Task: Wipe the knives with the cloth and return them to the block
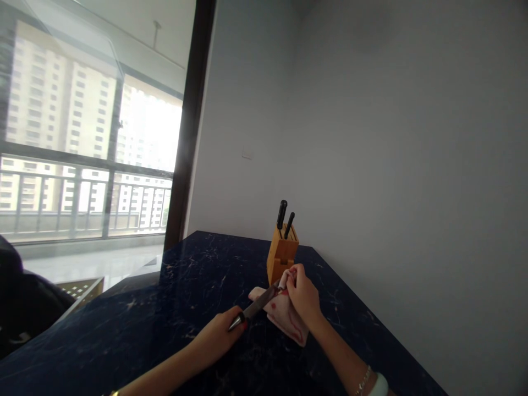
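Observation:
My left hand (218, 336) is closed round the handle of a kitchen knife (259, 303), whose blade points up and away toward the right. My right hand (303, 292) pinches a white cloth with red marks (284, 319) against the blade near its tip; the rest of the cloth lies on the dark marble counter (181, 286). Just behind my right hand stands a wooden knife block (281, 254) with two black-handled knives (284, 217) sticking up from it.
The counter meets a plain grey wall (391, 165) on the right and behind the block. To the left a dark door frame (190, 126) borders a large window onto a balcony railing and tall buildings. A dark object (20, 308) sits at the left edge.

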A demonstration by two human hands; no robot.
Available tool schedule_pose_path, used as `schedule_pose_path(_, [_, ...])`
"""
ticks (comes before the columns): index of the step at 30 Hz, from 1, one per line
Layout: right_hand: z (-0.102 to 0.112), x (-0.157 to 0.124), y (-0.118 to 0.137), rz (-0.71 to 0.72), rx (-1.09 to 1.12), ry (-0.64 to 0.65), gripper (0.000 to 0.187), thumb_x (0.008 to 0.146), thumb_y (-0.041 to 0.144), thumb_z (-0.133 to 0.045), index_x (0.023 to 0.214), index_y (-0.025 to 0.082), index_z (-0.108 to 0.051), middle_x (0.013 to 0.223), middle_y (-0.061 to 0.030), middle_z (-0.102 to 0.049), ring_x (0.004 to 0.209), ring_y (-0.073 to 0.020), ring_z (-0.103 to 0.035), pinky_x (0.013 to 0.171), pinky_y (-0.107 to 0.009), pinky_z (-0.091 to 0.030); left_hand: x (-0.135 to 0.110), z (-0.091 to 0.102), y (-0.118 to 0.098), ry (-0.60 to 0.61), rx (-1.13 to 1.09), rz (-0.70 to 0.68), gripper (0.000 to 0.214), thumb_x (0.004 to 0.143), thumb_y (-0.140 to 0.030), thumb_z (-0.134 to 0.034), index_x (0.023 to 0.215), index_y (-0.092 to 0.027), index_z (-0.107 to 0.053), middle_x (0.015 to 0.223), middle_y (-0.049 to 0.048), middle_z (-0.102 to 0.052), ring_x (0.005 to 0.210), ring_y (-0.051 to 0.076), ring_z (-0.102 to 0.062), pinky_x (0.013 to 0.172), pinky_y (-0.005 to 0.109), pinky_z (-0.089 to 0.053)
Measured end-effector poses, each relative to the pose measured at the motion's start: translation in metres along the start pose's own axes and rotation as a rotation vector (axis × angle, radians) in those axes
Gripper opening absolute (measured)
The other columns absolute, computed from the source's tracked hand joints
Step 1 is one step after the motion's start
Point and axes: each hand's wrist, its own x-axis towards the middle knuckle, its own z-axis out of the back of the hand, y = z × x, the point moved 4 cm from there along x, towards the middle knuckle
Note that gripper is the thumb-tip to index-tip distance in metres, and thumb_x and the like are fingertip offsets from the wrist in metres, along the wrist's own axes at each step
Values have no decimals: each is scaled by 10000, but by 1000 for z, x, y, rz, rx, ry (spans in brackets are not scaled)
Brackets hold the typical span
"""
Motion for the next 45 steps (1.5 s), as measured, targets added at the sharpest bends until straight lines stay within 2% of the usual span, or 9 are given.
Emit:
schedule_pose_path(3, [-6,-6,8,58,31,71,121,828,199,-385,931,227,-442,789,7,-612,728,-142,-590,603,-216,-325,1,-1,2,0,-2,20,152,801,-283,-415,788,-188,-533,689,-18,-581,633,132,-532,566,196,-353])
schedule_pose_path(7, [-14,-24,36,227,-14,182,121,805,168,-401,891,223,-465,756,14,-600,690,-139,-562,605,-221,-307,2,-1,5,-15,6,32,138,793,-261,-420,791,-188,-537,697,-22,-589,652,132,-542,569,192,-355])
schedule_pose_path(12, [-19,-46,68,445,-36,208,136,769,108,-408,845,206,-464,781,7,-592,729,-141,-535,662,-240,-289,3,-2,7,-24,-13,2,135,784,-238,-424,803,-188,-548,733,-15,-624,677,136,-566,590,192,-370])
schedule_pose_path(17, [-23,-59,82,569,36,267,145,771,103,-426,864,204,-473,835,4,-587,784,-140,-529,712,-250,-281,4,-2,9,-36,-7,-9,120,776,-225,-439,773,-180,-550,741,-4,-639,704,147,-587,615,196,-384])
schedule_pose_path(23, [-23,-60,82,539,79,235,131,810,110,-422,879,203,-484,861,11,-590,813,-131,-529,734,-256,-271,4,-2,8,-45,-57,-35,140,787,-232,-435,809,-175,-561,760,2,-648,714,153,-589,629,207,-396])
schedule_pose_path(31, [-23,-57,81,508,64,307,62,777,142,-494,796,200,-505,806,24,-599,772,-132,-530,688,-261,-256,6,-4,12,-67,-51,-18,151,788,-260,-444,799,-173,-567,739,-2,-642,685,149,-580,611,207,-391])
schedule_pose_path(39, [-21,-59,84,464,73,245,106,821,150,-457,839,221,-534,880,19,-604,828,-128,-526,718,-254,-266,4,-3,12,-74,-106,-34,158,790,-260,-447,839,-177,-573,775,-1,-651,705,151,-579,633,209,-396])
schedule_pose_path(45, [-24,-59,84,447,80,268,93,809,163,-494,823,221,-565,854,21,-612,806,-124,-530,719,-251,-271,5,-4,12,-61,-126,-17,156,777,-265,-460,812,-170,-578,757,1,-650,692,156,-575,630,217,-397])
